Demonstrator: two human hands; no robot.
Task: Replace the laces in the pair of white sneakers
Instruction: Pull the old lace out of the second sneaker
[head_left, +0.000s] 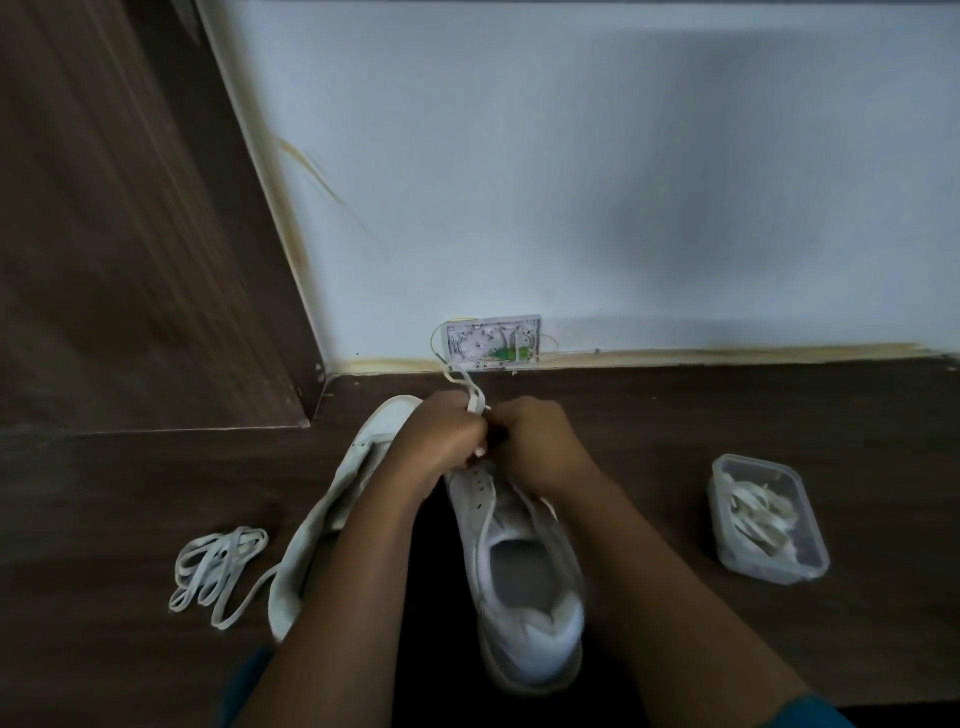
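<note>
Two white sneakers lie on the dark wooden floor. The right sneaker (524, 571) points away from me, its opening toward me. The left sneaker (332, 514) lies beside it, partly under my left forearm. My left hand (441, 436) and my right hand (540, 441) meet over the right sneaker's toe end, fingers curled, both pinching a white lace (470, 392) that sticks up between them. A loose white lace (218, 569) lies coiled on the floor to the left.
A clear plastic tub (769, 519) holding more laces stands on the floor at the right. A white wall with an open junction box (491, 343) runs just behind the shoes. A wooden door or panel (130, 234) fills the left side.
</note>
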